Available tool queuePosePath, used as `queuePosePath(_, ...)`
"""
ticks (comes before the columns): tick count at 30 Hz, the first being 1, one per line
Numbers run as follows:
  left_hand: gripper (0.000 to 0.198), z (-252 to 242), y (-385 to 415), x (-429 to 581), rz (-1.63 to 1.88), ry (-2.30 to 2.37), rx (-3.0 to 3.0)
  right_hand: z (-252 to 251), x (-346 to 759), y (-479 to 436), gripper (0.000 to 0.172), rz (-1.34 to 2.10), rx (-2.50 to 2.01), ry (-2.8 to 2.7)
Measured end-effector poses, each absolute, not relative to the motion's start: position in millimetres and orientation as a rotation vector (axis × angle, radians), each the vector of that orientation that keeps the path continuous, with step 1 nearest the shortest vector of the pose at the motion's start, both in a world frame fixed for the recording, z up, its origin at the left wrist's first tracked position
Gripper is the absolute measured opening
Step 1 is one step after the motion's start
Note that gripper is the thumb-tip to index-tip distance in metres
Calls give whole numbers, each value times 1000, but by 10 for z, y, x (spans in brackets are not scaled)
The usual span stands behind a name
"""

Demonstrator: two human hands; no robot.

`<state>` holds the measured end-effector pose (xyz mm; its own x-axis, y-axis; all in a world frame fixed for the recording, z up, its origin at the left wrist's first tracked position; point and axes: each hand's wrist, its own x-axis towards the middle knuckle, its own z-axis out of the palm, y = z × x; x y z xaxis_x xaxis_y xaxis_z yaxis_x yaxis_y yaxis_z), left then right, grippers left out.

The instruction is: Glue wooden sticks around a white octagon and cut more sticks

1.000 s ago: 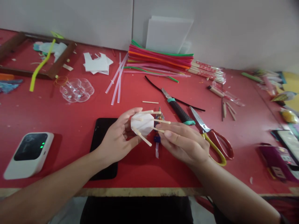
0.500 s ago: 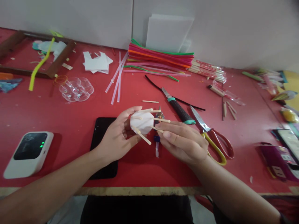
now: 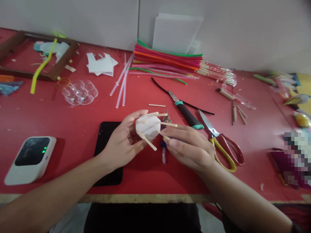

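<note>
Toward near edge of table (image 3: 73,129), white octagonal piece (image 3: 149,127) sits in left hand (image 3: 120,140), fingers half-curled round it; right hand (image 3: 191,145) pinches pale stick (image 3: 165,137) at its rim. Stick-fixing, seemingly; next move wants steady pressure.

The right grip (image 3: 193,148) has slid slightly toward the white piece (image 3: 148,127) and its thumb has dropped, parting a little from the forefinger at the pale stick (image 3: 166,137). A sliver of something blue (image 3: 181,141), perhaps part of an item beneath, now shows in that gap, though it is small and blurred. Blocky blur has come over much of the purple pouch (image 3: 279,158).
</note>
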<state>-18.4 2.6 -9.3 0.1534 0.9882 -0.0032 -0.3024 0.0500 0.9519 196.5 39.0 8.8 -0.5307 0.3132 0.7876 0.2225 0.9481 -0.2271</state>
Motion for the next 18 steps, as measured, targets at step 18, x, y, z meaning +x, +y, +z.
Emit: queuePosePath(18, 60, -98, 58, -162, 1217, 940, 1082, 10, 2001, 413, 36, 13, -506, -2122)
